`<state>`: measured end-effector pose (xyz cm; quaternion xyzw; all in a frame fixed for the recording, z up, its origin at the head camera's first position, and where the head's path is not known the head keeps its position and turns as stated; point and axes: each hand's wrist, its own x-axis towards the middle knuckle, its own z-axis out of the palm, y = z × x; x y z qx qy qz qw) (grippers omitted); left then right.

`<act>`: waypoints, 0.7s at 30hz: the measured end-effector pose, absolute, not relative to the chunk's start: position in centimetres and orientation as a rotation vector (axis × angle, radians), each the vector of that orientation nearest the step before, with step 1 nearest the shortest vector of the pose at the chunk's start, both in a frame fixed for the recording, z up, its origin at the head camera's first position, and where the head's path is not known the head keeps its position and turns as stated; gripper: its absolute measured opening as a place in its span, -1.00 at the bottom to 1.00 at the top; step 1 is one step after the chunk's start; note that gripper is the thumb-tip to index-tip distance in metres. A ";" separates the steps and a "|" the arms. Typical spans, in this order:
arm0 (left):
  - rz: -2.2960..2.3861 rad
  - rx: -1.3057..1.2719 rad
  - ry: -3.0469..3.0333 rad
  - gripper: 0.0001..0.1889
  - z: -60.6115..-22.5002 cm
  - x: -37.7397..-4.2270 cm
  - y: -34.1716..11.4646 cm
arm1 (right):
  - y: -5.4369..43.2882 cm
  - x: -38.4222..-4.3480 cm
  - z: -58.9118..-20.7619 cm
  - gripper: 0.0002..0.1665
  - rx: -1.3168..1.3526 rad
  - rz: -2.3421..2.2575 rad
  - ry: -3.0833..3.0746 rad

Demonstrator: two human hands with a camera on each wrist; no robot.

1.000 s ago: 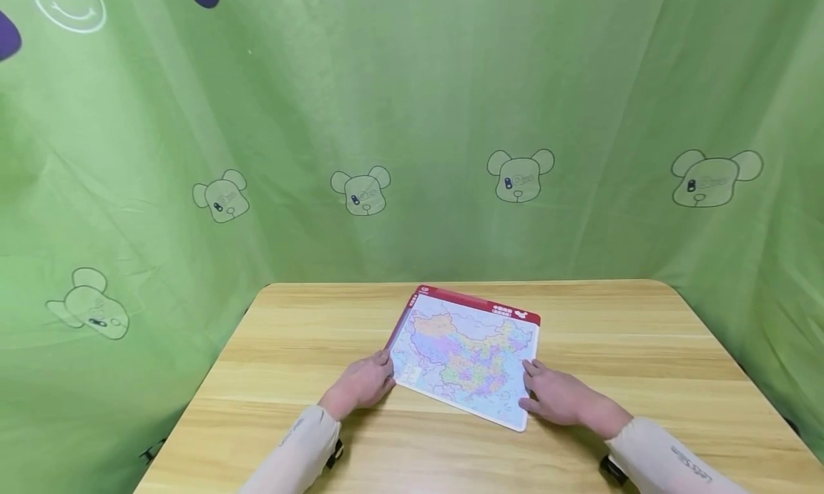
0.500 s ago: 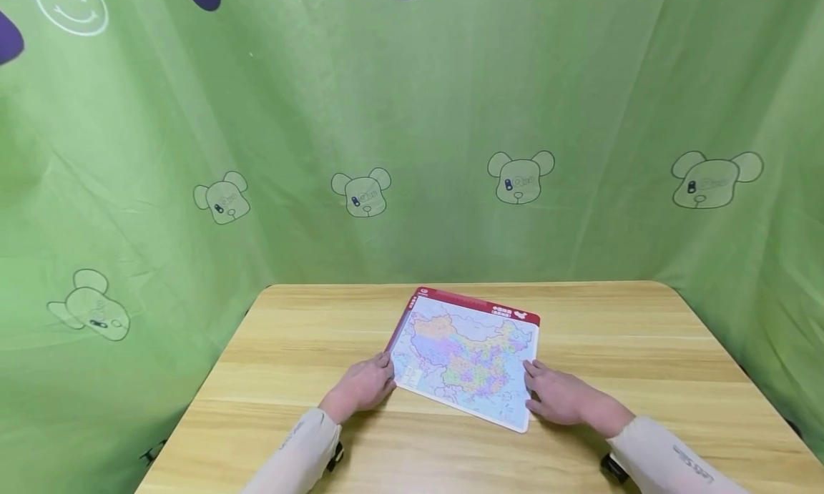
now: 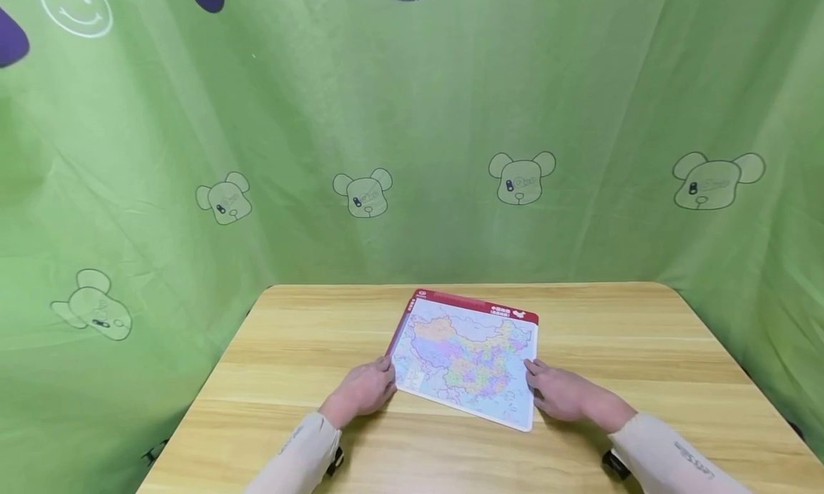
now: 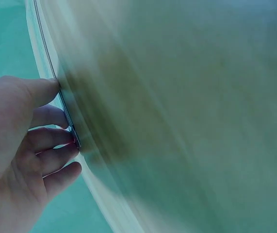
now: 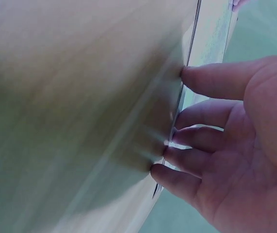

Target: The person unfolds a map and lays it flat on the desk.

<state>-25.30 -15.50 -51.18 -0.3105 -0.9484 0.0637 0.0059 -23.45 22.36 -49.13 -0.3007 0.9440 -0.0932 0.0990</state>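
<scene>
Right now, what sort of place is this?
Probably a curtained-off work booth: green fabric hangings printed with bear faces close in three sides of a light-brown wood-grain table bearing a rectangular red-topped map board.

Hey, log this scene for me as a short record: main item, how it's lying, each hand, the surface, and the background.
Item: map of China, with a red band along its far edge
Position: face up on the table, turned askew to the table's edges
Left hand: fingertips touching the map's left edge, by the near corner
Right hand: fingertips touching the map's right edge
Surface: light wood-grain tabletop
Background: green cloth with printed bear faces
</scene>
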 end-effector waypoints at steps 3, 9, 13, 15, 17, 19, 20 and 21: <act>0.205 -0.974 -2.962 -0.59 -51.2 -25.2 -15.5 | 22.6 -23.6 -49.2 -0.42 -0.888 -0.296 2.779; 0.191 -0.977 -2.953 -0.60 -51.1 -24.9 -15.5 | 22.8 -23.7 -49.3 -0.43 -0.872 -0.291 2.779; 0.194 -0.980 -2.951 -0.63 -51.0 -24.8 -15.4 | 22.7 -23.8 -49.2 -0.44 -0.864 -0.311 2.774; 0.193 -0.981 -2.957 -0.63 -51.0 -24.6 -15.4 | 22.7 -23.8 -49.2 -0.44 -0.868 -0.314 2.777; 0.187 -0.979 -2.969 -0.63 -51.0 -24.5 -15.4 | 22.8 -23.9 -49.3 -0.45 -0.883 -0.317 2.785; 0.186 -0.975 -2.979 -0.63 -51.0 -24.4 -15.4 | 22.8 -24.0 -49.4 -0.46 -0.889 -0.307 2.793; 0.184 -0.972 -2.982 -0.62 -51.1 -24.3 -15.4 | 22.8 -24.1 -49.4 -0.46 -0.895 -0.306 2.796; 0.183 -0.969 -2.983 -0.62 -51.1 -24.3 -15.5 | 22.8 -24.2 -49.4 -0.46 -0.900 -0.304 2.798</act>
